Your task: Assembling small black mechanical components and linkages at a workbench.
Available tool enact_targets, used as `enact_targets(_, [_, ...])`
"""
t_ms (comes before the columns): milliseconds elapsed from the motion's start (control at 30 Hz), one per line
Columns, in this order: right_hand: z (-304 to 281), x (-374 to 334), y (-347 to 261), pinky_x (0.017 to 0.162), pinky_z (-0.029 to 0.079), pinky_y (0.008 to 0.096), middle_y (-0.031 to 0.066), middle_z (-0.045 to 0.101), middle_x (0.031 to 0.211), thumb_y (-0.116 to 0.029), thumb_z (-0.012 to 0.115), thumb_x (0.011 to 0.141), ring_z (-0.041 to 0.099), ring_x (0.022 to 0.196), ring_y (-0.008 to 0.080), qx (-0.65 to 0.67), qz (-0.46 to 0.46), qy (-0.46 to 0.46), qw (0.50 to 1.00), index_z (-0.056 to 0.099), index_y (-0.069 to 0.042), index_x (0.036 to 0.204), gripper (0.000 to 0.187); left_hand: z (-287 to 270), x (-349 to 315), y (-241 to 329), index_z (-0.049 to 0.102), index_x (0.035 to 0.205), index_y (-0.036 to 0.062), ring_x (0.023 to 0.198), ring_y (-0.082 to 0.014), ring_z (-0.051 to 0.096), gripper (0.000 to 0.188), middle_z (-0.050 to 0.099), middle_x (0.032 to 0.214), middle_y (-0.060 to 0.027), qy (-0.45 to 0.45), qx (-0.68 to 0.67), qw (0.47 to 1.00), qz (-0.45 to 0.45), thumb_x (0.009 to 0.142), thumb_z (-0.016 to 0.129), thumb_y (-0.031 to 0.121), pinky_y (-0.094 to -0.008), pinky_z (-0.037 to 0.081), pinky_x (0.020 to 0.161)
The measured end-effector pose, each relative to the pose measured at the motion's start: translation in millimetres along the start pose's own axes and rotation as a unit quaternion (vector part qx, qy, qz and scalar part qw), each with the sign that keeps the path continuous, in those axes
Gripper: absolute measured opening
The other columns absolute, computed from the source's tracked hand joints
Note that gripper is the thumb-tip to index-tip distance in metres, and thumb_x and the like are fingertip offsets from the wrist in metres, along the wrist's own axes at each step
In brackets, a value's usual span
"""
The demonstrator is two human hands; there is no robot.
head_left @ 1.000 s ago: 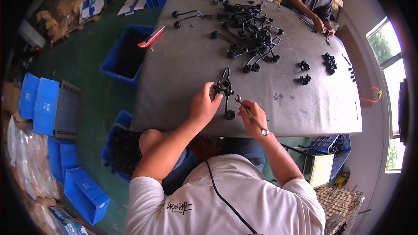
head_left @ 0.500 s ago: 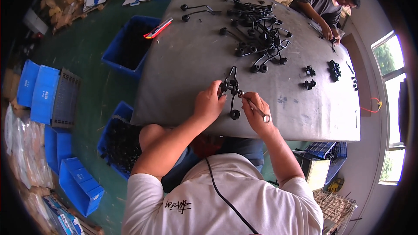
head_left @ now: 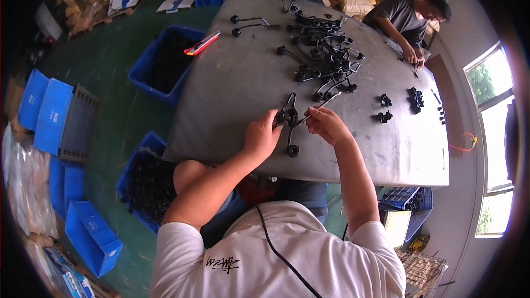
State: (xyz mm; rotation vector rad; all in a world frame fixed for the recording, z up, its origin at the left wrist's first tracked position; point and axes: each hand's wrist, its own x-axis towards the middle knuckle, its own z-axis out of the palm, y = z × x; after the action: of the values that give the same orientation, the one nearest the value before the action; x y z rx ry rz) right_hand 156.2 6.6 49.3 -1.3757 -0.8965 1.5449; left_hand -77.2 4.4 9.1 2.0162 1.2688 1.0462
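My left hand (head_left: 261,139) is closed around a black metal part (head_left: 291,115), holding it just above the near side of the table. A narrow loop points away from me on this part, and a bent rod with a round black end comes back toward me. My right hand (head_left: 330,126) pinches a thin silver wrench (head_left: 329,100). One end of the wrench meets the part's right side, where my fingers hide the exact contact. Its free end slants away to the right. Beyond my hands lies a pile of similar black rod parts (head_left: 326,41).
The grey table (head_left: 232,88) carries a red utility knife (head_left: 202,43) at its left edge and small black clamps (head_left: 385,116) at right. Blue bins (head_left: 156,91) stand on the floor at left. Across the table, two other people handle parts; one wears a dark grey shirt (head_left: 395,16).
The wrench's free end has swung from beside my right wrist to pointing away from me. My right hand has turned with it. My left hand still holds the black part.
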Motion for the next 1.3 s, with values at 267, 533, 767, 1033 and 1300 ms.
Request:
enact_targets(267, [16, -35, 39, 0.057, 0.050, 0.0297, 0.0097, 0.067, 0.085, -0.021, 0.056, 0.101, 0.064, 0.065, 0.0159, -0.003, -0.247, 0.123, 0.961, 0.060, 0.000, 0.102, 0.022, 4, -1, -2, 0.052, 0.119, 0.0034, 0.074, -0.0364, 0.067, 0.044, 0.069, 0.086, -0.0164, 0.000, 0.039, 0.999, 0.002, 0.081, 0.072, 0.013, -0.0473, 0.052, 0.065])
enact_targets(533, [42, -45, 41, 0.069, 0.052, 0.0427, 0.0128, 0.064, 0.092, -0.003, 0.067, 0.087, 0.063, 0.079, 0.0333, -0.514, -0.459, 0.094, 0.719, 0.059, -0.004, 0.098, 0.014, 1, 5, 0, 0.052, 0.119, 0.0050, 0.071, -0.0380, 0.067, 0.043, 0.069, 0.081, -0.0159, 0.010, 0.033, 0.999, 0.012, 0.082, 0.071, 0.012, -0.0481, 0.053, 0.063])
enact_targets(767, [23, -30, 9, 0.061, 0.052, 0.0286, 0.0038, 0.062, 0.081, -0.023, 0.055, 0.101, 0.061, 0.067, 0.0144, -0.230, -0.180, 0.102, 0.951, 0.062, -0.004, 0.099, 0.021, 32, 5, -6, 0.055, 0.107, 0.0020, 0.067, -0.0383, 0.066, 0.020, 0.064, 0.071, -0.0192, 0.026, 0.003, 0.999, 0.032, 0.091, 0.054, 0.014, -0.0493, 0.052, 0.057])
enact_targets(1033, [2, -18, -26, 0.049, 0.029, 0.0225, -0.0033, 0.044, 0.068, -0.025, 0.049, 0.105, 0.035, 0.054, 0.0050, -0.218, -0.314, 0.061, 0.922, 0.057, -0.007, 0.091, 0.025, -44, -24, -7, 0.060, 0.112, 0.0082, 0.085, -0.0427, 0.065, 0.030, 0.067, 0.086, -0.0211, 0.042, 0.039, 0.991, -0.123, 0.083, 0.061, 0.012, -0.0499, 0.050, 0.076])
enact_targets(1300, [-69, -40, 26, 0.047, 0.024, 0.0231, -0.0070, 0.035, 0.060, -0.031, 0.053, 0.103, 0.030, 0.053, 0.0025, -0.339, -0.180, 0.114, 0.916, 0.052, -0.012, 0.080, 0.031, -268, -163, -96, 0.053, 0.127, 0.0068, 0.072, -0.0331, 0.069, 0.042, 0.070, 0.081, -0.0146, 0.367, 0.288, 0.835, -0.292, 0.091, 0.067, 0.024, -0.0427, 0.053, 0.061])
